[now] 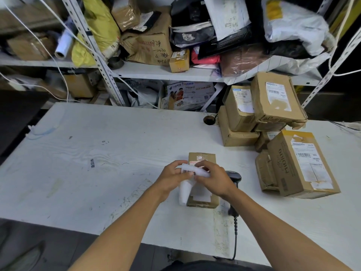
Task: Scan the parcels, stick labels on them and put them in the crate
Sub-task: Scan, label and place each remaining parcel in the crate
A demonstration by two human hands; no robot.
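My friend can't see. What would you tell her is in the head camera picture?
Two hands, left and right, hold a white label strip over a small cardboard parcel on a white table. A black scanner lies just right of it, more parcels are stacked at the table's right, and cluttered shelves stand behind.

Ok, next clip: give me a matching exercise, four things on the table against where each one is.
Things:
1. label strip
2. small parcel
3. barcode scanner
4. stack of parcels

Places:
A. far right of the table
B. flat on the table under both hands
C. pinched between left hand and right hand
D. lying just right of the small parcel

Pairs: 1-C, 2-B, 3-D, 4-A
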